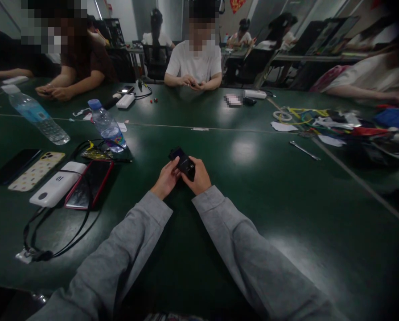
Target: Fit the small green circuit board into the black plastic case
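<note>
Between my two hands is a small black device [183,161] with a flat dark face and a few tiny marks on it; its exact kind is unclear. My left hand [167,177] grips its left side, thumb resting on the face. On the opposite edge, my right hand [200,175] holds it, with the thumb near the lower corner. The fingers under the device are hidden. Both forearms, in grey sleeves, reach forward over the dark green table [246,205].
On my left lie a white power bank [57,183], a red-edged phone [90,183], a patterned phone [37,171], a black cable and two bottles [109,127]. A wrench [304,150] and a cable pile [349,125] are at right. Several people sit around.
</note>
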{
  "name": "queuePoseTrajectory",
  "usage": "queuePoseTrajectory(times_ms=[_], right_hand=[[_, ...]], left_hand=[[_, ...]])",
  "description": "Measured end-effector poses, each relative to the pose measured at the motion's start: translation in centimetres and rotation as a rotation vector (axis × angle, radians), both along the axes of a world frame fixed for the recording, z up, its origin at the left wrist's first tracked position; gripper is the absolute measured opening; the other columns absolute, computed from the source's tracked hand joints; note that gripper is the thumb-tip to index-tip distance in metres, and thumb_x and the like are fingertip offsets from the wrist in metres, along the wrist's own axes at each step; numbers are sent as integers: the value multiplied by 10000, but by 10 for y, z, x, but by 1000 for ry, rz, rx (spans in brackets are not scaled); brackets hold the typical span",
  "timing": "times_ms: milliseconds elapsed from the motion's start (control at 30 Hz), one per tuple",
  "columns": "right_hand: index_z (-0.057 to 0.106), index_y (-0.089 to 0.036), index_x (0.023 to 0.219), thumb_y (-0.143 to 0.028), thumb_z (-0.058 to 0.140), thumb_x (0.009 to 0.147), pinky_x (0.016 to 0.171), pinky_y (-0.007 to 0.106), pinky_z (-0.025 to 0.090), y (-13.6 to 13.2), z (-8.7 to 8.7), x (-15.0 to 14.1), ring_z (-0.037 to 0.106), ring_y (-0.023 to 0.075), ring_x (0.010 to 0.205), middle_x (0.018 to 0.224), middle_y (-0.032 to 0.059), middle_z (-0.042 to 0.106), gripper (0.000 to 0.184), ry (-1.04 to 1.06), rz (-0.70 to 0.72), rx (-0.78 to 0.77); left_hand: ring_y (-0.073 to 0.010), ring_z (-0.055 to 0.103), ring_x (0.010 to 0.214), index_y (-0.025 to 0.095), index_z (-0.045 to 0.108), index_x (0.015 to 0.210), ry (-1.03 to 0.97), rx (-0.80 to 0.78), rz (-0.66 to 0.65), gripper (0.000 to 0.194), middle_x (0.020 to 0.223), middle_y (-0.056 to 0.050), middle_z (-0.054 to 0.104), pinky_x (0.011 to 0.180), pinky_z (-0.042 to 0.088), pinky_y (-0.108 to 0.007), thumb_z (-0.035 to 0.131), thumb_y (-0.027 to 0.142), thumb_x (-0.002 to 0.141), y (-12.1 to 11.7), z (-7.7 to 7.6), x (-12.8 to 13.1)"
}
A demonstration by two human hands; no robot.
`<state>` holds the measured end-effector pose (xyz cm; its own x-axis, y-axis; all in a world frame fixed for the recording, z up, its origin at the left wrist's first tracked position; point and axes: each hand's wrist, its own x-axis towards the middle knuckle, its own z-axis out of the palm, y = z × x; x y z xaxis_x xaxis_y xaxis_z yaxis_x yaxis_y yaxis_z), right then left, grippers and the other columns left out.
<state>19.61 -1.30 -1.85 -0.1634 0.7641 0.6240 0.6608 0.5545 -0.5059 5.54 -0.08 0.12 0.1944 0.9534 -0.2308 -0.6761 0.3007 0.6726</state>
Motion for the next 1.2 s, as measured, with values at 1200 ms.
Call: queuePoseTrajectory(times_ms=[1200], right_hand=[[409,-183,1278,-305,651,796,861,434,556,-2,0,1,633,267,1019,1129,128,601,553,65,-3,-93]], left_hand=[[-183,589,1156,213,682,1049,166,136,177,352,1109,-33,687,1002,413,-255,803,189,719,-13,2,14]])
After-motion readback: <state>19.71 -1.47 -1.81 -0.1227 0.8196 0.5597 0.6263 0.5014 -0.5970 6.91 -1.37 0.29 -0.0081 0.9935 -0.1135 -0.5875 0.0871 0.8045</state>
